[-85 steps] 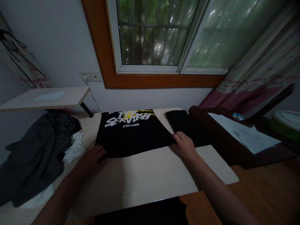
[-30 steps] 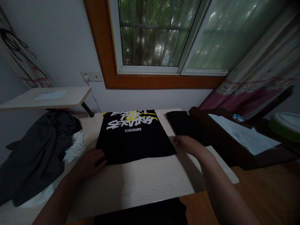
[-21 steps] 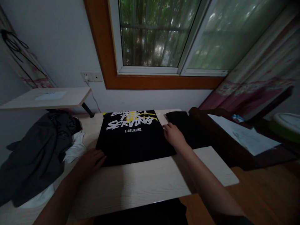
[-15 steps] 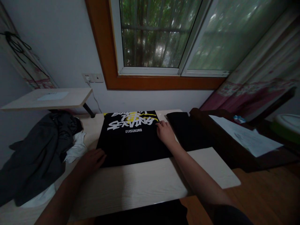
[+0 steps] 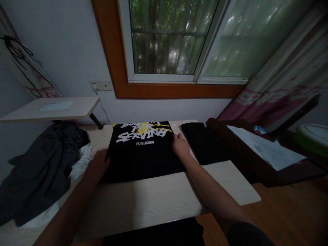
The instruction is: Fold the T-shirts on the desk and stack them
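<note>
A black T-shirt (image 5: 143, 160) with white lettering and yellow marks lies flat and folded on the pale wooden table (image 5: 153, 198). At its left edge my left hand (image 5: 99, 164) is closed on the fabric, fingertips partly in shadow. Across from it, my right hand (image 5: 181, 147) pinches the right edge beside the lettering. Right of that hand lies another folded black cloth (image 5: 205, 143), apart from the shirt.
A heap of dark grey clothing (image 5: 38, 171) with white cloth (image 5: 81, 160) under it fills the left side. A small raised shelf (image 5: 84, 104) stands behind the heap. Paper sheets (image 5: 266, 148) lie on dark furniture to the right. A window (image 5: 169, 41) is ahead.
My left hand has shifted up and left along the shirt's left edge and closed on it. My right hand has moved slightly down and curled tighter at the right edge.
</note>
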`<state>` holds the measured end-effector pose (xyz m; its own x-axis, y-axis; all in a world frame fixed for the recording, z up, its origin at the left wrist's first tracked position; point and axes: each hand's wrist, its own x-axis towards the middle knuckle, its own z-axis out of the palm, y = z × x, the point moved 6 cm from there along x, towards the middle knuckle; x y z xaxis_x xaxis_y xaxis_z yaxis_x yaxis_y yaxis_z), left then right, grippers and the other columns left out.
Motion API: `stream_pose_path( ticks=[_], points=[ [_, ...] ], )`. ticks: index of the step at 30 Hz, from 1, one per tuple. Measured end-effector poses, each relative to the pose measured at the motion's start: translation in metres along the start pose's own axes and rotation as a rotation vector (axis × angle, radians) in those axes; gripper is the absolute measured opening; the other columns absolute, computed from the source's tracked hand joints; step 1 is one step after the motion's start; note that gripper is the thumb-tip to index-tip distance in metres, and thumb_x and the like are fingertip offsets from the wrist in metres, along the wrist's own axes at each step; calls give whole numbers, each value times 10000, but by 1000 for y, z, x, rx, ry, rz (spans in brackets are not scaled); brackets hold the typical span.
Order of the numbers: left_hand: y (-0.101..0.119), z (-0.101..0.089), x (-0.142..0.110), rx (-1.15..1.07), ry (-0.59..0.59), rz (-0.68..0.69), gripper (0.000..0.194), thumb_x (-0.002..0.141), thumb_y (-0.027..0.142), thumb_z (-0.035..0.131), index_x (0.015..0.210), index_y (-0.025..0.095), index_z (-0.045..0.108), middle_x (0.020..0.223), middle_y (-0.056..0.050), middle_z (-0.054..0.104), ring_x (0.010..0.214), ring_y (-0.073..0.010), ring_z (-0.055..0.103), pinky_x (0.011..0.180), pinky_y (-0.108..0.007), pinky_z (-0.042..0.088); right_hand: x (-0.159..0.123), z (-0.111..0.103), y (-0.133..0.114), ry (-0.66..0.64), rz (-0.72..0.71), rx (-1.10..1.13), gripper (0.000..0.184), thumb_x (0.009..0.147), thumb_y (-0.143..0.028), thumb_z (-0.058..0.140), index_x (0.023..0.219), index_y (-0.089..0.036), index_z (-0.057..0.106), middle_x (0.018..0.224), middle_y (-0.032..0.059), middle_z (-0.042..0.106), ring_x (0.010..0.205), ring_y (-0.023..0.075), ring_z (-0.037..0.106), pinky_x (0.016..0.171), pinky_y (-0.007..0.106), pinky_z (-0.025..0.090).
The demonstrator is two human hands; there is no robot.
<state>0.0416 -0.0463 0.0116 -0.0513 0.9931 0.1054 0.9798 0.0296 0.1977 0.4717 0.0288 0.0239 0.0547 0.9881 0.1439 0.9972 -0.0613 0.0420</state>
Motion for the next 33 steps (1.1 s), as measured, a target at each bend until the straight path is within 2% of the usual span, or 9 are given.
stream_pose_path(
  ticks=[7,12,15,19,22,25,27,29,33],
  points=[
    [6,-7,9,15,-148,-2,258,883,215,474,1137,191,514,929,-79,703,859,-243,703,722,-325,477,-6,-1,4,-95,-16,-54,403,1050,-178,225,1351,-170,493,1164,188,659,952,283,726,762,356,531],
    [0,-5,-7,-21,-256,84,138,838,185,490,960,217,546,898,-55,704,840,-225,685,706,-310,437,-21,-6,13,-130,-62,-75,349,1046,-162,272,1295,-186,516,1133,168,692,926,259,744,756,317,528],
    [-7,0,-24,-64,-353,148,105,803,164,492,870,225,546,878,-35,704,799,-202,667,690,-296,413,-33,-11,23,-181,-95,-84,347,1039,-149,291,1294,-186,523,1098,163,715,922,278,749,749,338,532],
    [-5,3,-53,-90,-521,241,161,746,121,474,835,226,556,840,-12,697,771,-190,651,683,-289,400,-44,-17,37,-365,-138,-94,360,1012,-149,354,1314,-187,545,1064,173,745,951,314,750,740,371,532],
    [6,-2,-80,-177,-646,300,185,728,108,452,811,229,564,835,1,702,779,-184,655,685,-282,412,-50,-22,47,-541,-167,-60,300,985,-192,445,1215,-205,637,1092,171,752,964,308,750,735,358,525],
    [14,-8,-103,-241,-785,273,169,764,160,470,841,241,597,861,10,713,773,-185,663,642,-267,427,-57,-24,54,-700,-187,0,224,936,-202,535,1070,-207,714,1018,146,769,890,276,760,715,332,519],
    [16,-10,-111,-273,-863,246,161,796,223,496,892,253,623,886,15,722,755,-186,664,607,-260,432,-59,-25,58,-738,-171,-1,213,894,-187,587,1044,-211,736,978,138,773,860,272,762,707,329,520],
    [17,-11,-108,-322,-861,270,163,823,285,518,934,258,636,912,12,730,774,-192,666,631,-266,454,-57,-28,60,-683,-155,-47,247,854,-192,638,1077,-215,742,1021,149,769,910,303,758,722,352,529],
    [5,-9,-68,-344,-629,275,227,895,392,491,960,238,643,968,-27,732,884,-219,669,781,-311,483,-46,-39,48,-450,-136,-92,271,928,-297,588,1138,-188,722,1078,180,745,981,342,739,759,397,539]
  ],
)
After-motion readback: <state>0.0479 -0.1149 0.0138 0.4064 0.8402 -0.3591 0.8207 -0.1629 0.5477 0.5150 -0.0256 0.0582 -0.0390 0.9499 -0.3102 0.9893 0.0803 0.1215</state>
